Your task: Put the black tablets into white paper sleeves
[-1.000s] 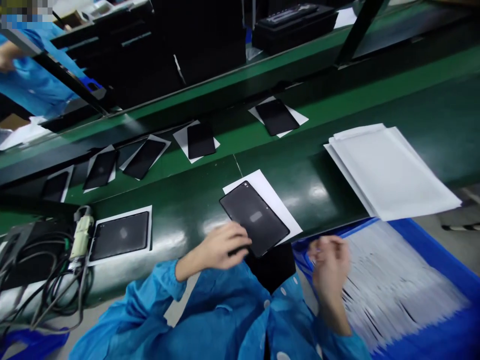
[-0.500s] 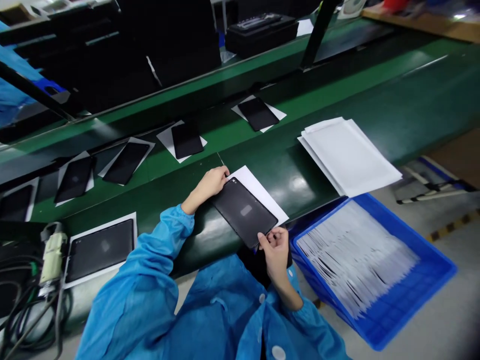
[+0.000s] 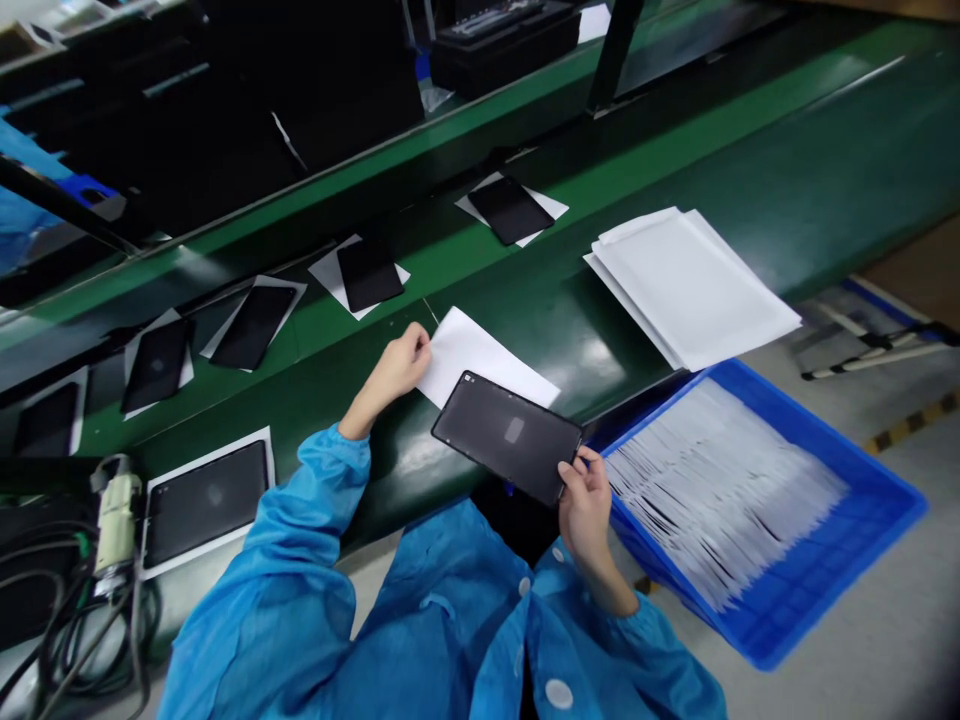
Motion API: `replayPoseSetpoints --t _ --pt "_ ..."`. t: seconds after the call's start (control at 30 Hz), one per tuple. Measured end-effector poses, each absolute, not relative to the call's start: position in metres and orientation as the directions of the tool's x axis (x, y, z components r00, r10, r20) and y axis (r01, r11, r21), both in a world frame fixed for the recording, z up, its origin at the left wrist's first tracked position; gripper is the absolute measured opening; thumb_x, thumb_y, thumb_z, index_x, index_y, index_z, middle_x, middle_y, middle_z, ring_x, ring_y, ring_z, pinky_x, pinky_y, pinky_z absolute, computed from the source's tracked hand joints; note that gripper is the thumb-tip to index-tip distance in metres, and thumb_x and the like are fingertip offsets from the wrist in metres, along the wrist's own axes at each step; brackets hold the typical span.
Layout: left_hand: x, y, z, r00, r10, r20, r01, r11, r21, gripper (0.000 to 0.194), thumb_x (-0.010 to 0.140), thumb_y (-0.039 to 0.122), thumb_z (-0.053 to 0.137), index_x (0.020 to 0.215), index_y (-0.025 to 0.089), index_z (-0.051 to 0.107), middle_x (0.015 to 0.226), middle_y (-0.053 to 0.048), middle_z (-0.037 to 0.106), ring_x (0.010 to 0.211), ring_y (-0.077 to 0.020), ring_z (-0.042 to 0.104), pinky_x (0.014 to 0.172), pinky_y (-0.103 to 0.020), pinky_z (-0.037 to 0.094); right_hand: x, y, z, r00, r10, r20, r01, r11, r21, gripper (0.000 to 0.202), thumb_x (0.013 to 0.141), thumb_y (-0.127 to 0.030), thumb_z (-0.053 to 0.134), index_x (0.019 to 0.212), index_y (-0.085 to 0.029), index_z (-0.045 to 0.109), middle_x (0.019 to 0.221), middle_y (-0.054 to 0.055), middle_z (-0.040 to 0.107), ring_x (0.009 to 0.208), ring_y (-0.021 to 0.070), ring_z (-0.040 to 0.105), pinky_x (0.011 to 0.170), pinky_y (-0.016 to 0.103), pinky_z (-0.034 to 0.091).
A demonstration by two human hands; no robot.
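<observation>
My right hand (image 3: 586,500) pinches the lower right corner of a black tablet (image 3: 499,435), held tilted over the bench's front edge. A pale rectangle shows on the tablet's face. Beneath and behind the tablet lies a white paper sheet (image 3: 480,350), partly covered by it. At the sheet's left end, my left hand (image 3: 405,360) has its fingers closed on the edge. Left of my arm, another black tablet (image 3: 206,500) rests on a white sheet near the front edge.
Several tablets (image 3: 371,272) on white sheets line the green conveyor (image 3: 427,225). A stack of white sheets (image 3: 690,290) lies at right, above a blue crate (image 3: 817,610) packed with white sheets. A pale green tool (image 3: 118,520) and coiled cables (image 3: 71,630) occupy the left.
The tablet has shifted right and toward me, exposing more of the white sheet. My right hand moved right with it. My left hand stays at the sheet's edge.
</observation>
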State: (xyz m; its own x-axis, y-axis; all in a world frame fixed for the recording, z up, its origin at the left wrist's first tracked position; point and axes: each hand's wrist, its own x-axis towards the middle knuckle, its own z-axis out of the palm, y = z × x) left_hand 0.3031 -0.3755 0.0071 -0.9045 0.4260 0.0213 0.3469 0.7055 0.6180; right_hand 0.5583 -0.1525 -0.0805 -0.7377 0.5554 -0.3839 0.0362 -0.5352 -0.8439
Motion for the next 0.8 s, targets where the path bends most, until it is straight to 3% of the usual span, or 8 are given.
replayPoseSetpoints --t 0.2,0.33,0.57,0.8 --pt "0.299 -0.424 0.004 -0.982 0.184 -0.031 0.069 0.513 0.856 0.029 0.075 0.039 0.075 0.090 0.017 0.064 0.076 0.000 0.064 0.070 -0.0145 0.057 0.066 -0.025 0.045 0.565 -0.135 -0.079 -0.637 0.650 -0.415 -0.033 -0.561 -0.827 0.044 0.068 -0.038 0.087 0.102 -0.027 0.061 0.091 -0.002 0.077 0.076 0.0186 0.072 0.079 0.035 0.060" --pt "0.307 -0.453 -0.001 -0.991 0.045 -0.127 -0.100 0.388 0.916 0.053 0.060 0.049 0.088 0.097 0.014 0.071 0.073 0.000 0.064 0.065 -0.0132 0.055 0.062 -0.024 0.042 0.566 -0.127 -0.080 -0.606 0.670 -0.428 -0.066 -0.579 -0.812 0.044 0.065 -0.035 0.087 0.099 -0.026 0.062 0.090 -0.004 0.074 0.079 0.0165 0.070 0.079 0.031 0.059" --pt "0.321 -0.488 -0.006 -0.975 -0.210 -0.077 -0.139 0.301 0.944 0.048 0.051 0.051 0.093 0.071 0.017 0.065 0.067 0.001 0.060 0.063 -0.0115 0.050 0.061 -0.023 0.037 0.558 -0.115 -0.079 -0.599 0.678 -0.426 -0.094 -0.589 -0.803 0.042 0.064 -0.032 0.086 0.099 -0.026 0.064 0.085 -0.007 0.070 0.070 0.0124 0.064 0.071 0.027 0.056" --pt "0.323 -0.493 -0.003 -0.970 -0.223 -0.100 -0.162 0.281 0.946 0.049 0.047 0.049 0.094 0.069 0.018 0.064 0.063 0.002 0.057 0.060 -0.0108 0.046 0.058 -0.023 0.034 0.558 -0.106 -0.082 -0.559 0.698 -0.447 -0.117 -0.601 -0.791 0.043 0.061 -0.030 0.087 0.098 -0.026 0.065 0.083 -0.006 0.071 0.069 0.0128 0.064 0.070 0.027 0.055"
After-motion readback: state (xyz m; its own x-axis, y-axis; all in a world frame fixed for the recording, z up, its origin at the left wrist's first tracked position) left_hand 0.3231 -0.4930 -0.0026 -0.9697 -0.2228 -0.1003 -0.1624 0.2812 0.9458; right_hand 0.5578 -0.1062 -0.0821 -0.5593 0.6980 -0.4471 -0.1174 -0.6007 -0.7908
